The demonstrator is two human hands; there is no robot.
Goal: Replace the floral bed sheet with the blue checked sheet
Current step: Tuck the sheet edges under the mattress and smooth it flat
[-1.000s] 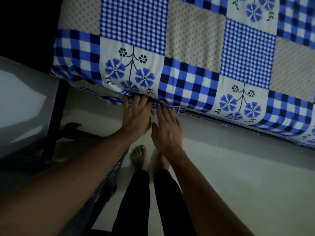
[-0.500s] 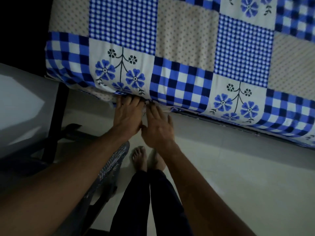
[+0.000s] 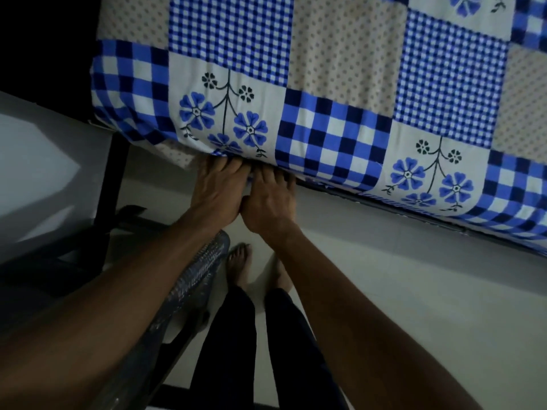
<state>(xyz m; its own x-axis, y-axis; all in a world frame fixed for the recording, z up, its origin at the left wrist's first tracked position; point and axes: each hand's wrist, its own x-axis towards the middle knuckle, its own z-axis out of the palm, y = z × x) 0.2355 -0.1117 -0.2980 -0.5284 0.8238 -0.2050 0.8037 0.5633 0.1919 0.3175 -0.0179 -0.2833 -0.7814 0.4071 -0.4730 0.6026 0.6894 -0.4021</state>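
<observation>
Head view: I stand at the near side of the bed [image 3: 399, 210], bare feet on the floor [image 3: 414, 291], looking down at the left corner. The blue checked sheet [image 3: 340, 84] lies spread over the top and hangs over the near side; its checks are mixed with dotted and flower patches. I see no other sheet here.

My left hand [image 3: 217, 190] and right hand [image 3: 268, 202] sit side by side, touching, at the sheet's lower edge just right of the corner. Both are flat, fingers [image 3: 225, 168] straight and pushed in under the edge, the tips out of sight. A small fold of cloth shows between the two hands. A dark chair [image 3: 192, 279] stands just left of my legs.

I judge the swap itself done and the tucking in hand: I am pressing the loose hem under the mattress. Next I would slide my hands right along the near side, where the hem looks untucked, keeping them flat and pulling the cloth taut so no slack bunches up at the corner.
</observation>
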